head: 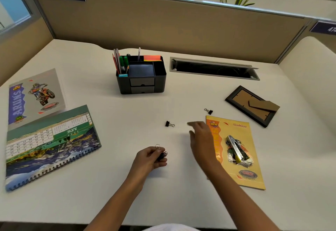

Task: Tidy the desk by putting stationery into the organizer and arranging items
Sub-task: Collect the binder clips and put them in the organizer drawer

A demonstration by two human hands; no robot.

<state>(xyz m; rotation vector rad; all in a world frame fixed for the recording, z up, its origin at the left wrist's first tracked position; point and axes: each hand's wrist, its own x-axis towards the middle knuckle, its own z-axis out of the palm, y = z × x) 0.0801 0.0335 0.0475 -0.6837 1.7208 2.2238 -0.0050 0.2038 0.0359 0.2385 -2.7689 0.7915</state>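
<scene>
We've got the left hand w/ grip pinching a bunch of binder clips, right hand spread, reaching for the loose clip on the bench — best nip its black body, then organizer.

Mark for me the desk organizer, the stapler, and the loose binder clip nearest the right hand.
desk organizer (141, 83), head view, on its front drawers.
stapler (237, 149), head view, on its metal top.
binder clip (168, 123), head view, on its black body.
</scene>
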